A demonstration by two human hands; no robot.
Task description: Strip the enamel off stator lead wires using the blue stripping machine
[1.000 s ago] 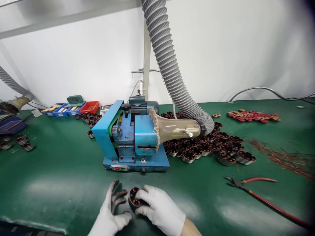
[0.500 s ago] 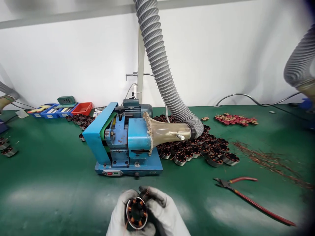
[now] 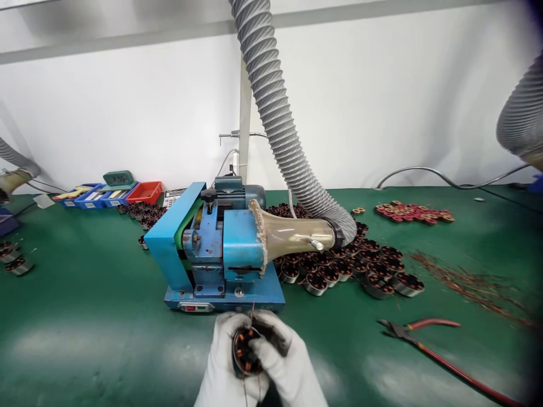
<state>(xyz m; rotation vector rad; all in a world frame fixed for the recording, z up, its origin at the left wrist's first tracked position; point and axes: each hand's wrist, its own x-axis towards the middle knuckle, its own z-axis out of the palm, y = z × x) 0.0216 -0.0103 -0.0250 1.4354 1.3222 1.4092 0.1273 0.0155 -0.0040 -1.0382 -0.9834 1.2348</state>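
Observation:
A round motor stator (image 3: 242, 359) with copper windings inside a metal ring is held up at the bottom centre, its open face towards me. My left hand (image 3: 224, 362), in a white glove, wraps round its left side. My gloved right hand (image 3: 282, 356) is closed on the right part of the ring, with the thumb across the opening and dark-stained fingers at the upper rim. Thin copper wire ends stick up above the stator and hang below it. Part of the ring is hidden behind the right-hand fingers.
A blue belt grinder (image 3: 206, 243) with a grey suction hose (image 3: 275, 107) stands just beyond my hands. Many stators (image 3: 316, 282) lie right of it. Red-handled cutters (image 3: 424, 339), copper wire scraps (image 3: 466, 285) and reddish rings (image 3: 413, 212) are further right. Parts trays (image 3: 145, 192) stand back left.
Both hands have moved a little right and up with the stator, which has turned. The right thumb now lies across its opening. The view has shifted slightly.

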